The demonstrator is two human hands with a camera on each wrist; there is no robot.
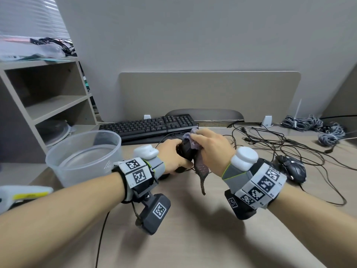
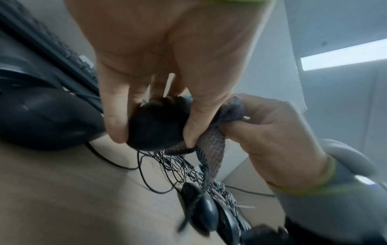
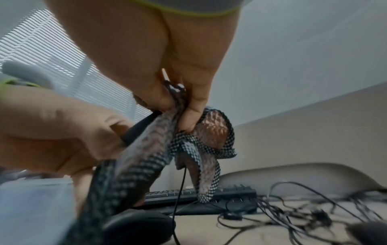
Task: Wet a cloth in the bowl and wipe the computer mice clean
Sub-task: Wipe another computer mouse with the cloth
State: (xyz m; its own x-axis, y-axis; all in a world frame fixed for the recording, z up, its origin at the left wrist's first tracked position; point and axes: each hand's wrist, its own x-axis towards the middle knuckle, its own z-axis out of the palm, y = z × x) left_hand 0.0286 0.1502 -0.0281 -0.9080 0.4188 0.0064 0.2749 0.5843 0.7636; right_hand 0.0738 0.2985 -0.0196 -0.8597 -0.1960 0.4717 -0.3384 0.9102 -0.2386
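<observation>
My left hand (image 1: 173,155) grips a black wired mouse (image 1: 186,151) and holds it up off the desk, fingers on one side and thumb on the other (image 2: 157,122). My right hand (image 1: 210,146) pinches a grey-purple mesh cloth (image 1: 195,144) and presses it against the mouse's right side. A tail of the cloth (image 2: 211,149) hangs down between my hands. From the right wrist, cloth folds (image 3: 199,149) cover most of the mouse. A clear plastic bowl (image 1: 83,157) holding water stands left of my left hand.
A second black mouse (image 1: 291,168) lies on the desk at the right among tangled cables (image 1: 270,144). Another black mouse (image 2: 41,116) sits on the desk under my left hand. A black keyboard (image 1: 148,125) lies behind. A shelf unit (image 1: 48,97) stands far left.
</observation>
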